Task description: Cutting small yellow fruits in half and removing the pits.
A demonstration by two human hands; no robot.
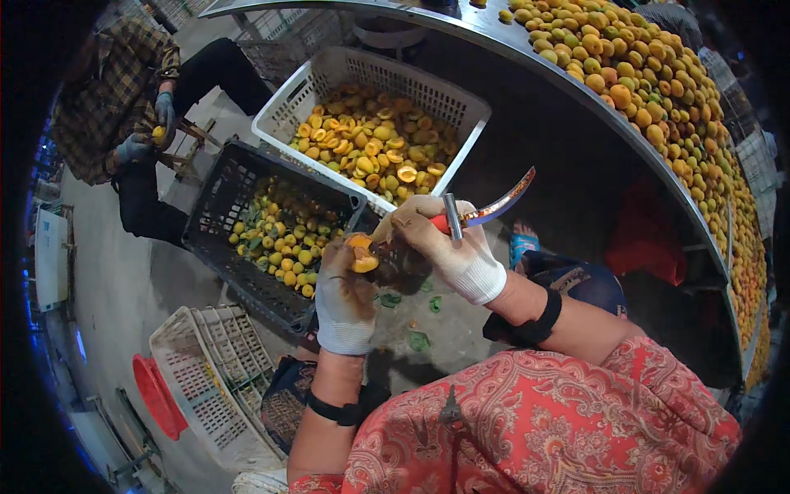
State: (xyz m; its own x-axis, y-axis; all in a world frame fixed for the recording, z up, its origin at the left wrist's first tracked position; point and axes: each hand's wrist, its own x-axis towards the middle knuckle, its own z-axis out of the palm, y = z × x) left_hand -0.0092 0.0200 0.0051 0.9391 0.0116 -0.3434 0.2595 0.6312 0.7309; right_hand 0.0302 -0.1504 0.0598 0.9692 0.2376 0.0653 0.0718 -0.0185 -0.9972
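Observation:
Between the fingers of my left hand [347, 296], in a stained white knit glove, is an opened apricot [363, 254] with orange flesh showing. My gloved right hand [444, 244] grips a curved knife [503, 200] by its red handle, the blade pointing up and right, and its fingertips are close to the apricot. A short metal rod [453, 216] crosses the knife near the handle. Beyond my hands, a white plastic crate [475, 123] holds halved apricots [370, 148]. Left of it, a black plastic crate [210, 185] holds whole yellow-green fruits [287, 247] and some leaves.
A metal-edged table [592, 92] heaped with apricots [673, 111] curves along the right. At upper left a seated co-worker [123, 105] in gloves holds a fruit. Lower left are tilted white crates [203, 383] and a red basin [157, 395]. Leaves [419, 341] lie on the floor.

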